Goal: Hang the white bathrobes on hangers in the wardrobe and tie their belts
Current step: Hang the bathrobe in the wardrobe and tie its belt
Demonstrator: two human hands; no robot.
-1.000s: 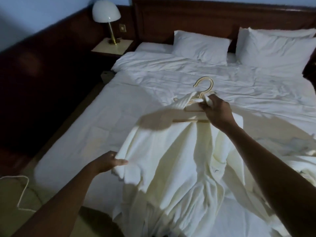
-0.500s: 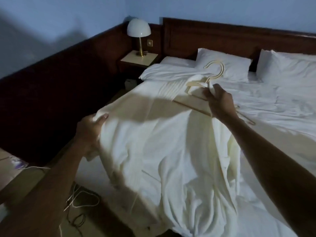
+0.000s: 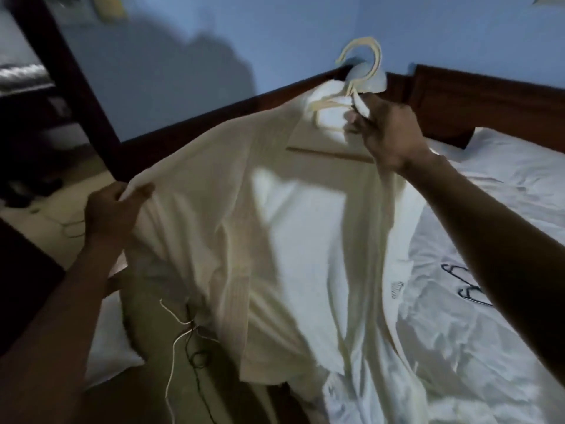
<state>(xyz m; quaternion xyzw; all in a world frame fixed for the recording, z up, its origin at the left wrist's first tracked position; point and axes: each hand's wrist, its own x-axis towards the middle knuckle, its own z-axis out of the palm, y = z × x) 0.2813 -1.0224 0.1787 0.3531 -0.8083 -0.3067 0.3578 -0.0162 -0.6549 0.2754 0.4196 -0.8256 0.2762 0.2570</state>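
Observation:
A white bathrobe [image 3: 275, 234] hangs in the air above the bed's left edge, draped on a cream plastic hanger [image 3: 363, 68] whose hook points up. My right hand [image 3: 388, 133] grips the hanger's neck together with the robe's collar. My left hand [image 3: 113, 209] pinches the robe's left shoulder edge and holds it out to the left. The robe's front hangs open, with its lower part trailing down over the bed's edge. No belt can be made out. The picture is motion-blurred.
The bed [image 3: 489, 301] with rumpled white sheets fills the right. Dark hangers [image 3: 464, 286] lie on it under my right forearm. A lamp [image 3: 367, 82] shows behind the hanger. Cables [image 3: 183, 347] run across the floor lower left. A dark wooden frame [image 3: 61, 71] stands upper left.
Both hands have lifted the robe off the bed and higher. The view has swung left and up, from the bed toward the blue wall.

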